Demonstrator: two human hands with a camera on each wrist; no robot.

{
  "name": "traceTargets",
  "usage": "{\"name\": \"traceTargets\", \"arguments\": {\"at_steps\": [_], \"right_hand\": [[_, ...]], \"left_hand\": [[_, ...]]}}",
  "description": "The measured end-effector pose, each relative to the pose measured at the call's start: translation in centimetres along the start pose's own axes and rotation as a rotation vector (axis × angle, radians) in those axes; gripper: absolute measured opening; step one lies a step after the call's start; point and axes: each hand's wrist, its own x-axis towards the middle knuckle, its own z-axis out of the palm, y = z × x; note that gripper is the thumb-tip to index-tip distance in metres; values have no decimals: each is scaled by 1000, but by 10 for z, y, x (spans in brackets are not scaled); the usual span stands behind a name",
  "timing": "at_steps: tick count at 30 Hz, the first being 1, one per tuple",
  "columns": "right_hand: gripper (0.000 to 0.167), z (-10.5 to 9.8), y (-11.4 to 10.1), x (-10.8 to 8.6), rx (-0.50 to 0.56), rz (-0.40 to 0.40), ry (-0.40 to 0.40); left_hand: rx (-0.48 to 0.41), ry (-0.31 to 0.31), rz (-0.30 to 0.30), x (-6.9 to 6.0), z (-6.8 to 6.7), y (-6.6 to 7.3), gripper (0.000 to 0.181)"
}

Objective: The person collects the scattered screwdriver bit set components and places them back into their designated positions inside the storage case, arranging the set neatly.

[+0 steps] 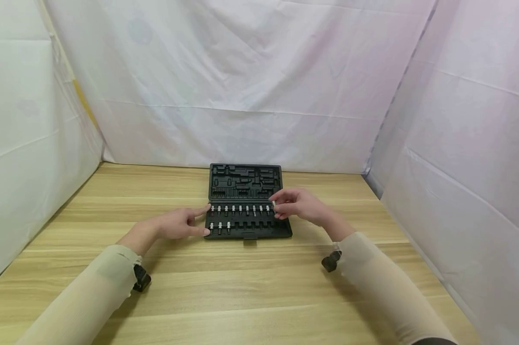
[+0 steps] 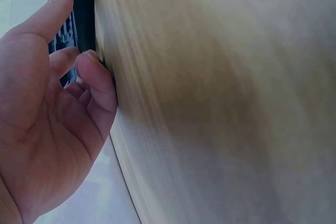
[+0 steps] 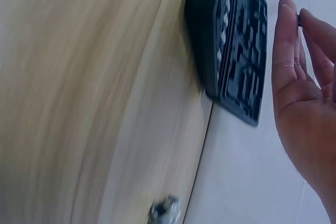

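A black plastic tool case (image 1: 250, 235) lies unfolded on the table, its moulded lid (image 1: 245, 182) at the far side. Silver bit sockets (image 1: 233, 210) fill much of its back row, and a few bit sockets (image 1: 220, 226) stand at the left of its front row. My left hand (image 1: 177, 224) rests at the case's left edge, thumb and forefinger stretched to two corners; other fingers curl loosely in the left wrist view. Over the back row's right end, my right hand (image 1: 300, 206) pinches a small bit socket (image 1: 274, 203), mostly hidden by the fingertips.
A wood-grain table (image 1: 242, 287) carries the case, with white cloth (image 1: 242, 86) hanging behind and at both sides. In the right wrist view, a blurred shiny metal piece (image 3: 165, 211) shows at the bottom edge. Black wrist cameras (image 1: 141, 278) sit under the sleeves.
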Motion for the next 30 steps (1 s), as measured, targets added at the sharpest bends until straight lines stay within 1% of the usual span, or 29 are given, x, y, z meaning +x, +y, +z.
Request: {"name": "traceTargets", "arguments": {"at_steps": [5, 9, 12, 16, 22, 25, 30], "right_hand": [[42, 14, -5, 11, 7, -32, -27], [44, 26, -7, 20, 45, -36, -65], [43, 35, -11, 24, 54, -34, -89], [39, 44, -15, 31, -8, -38, -83], [30, 54, -14, 41, -141, -28, -37], [25, 59, -15, 47, -162, -17, -34], [20, 68, -17, 55, -187, -13, -63]], "left_hand": [[-4, 1, -3, 0, 1, -1, 96], [-6, 3, -4, 1, 1, -2, 96], [-5, 0, -4, 1, 1, -2, 97], [-11, -1, -3, 2, 1, -2, 96], [-5, -1, -11, 2, 0, -1, 96], [0, -1, -16, 1, 0, -1, 96], [-1, -1, -18, 1, 0, 0, 95]]}}
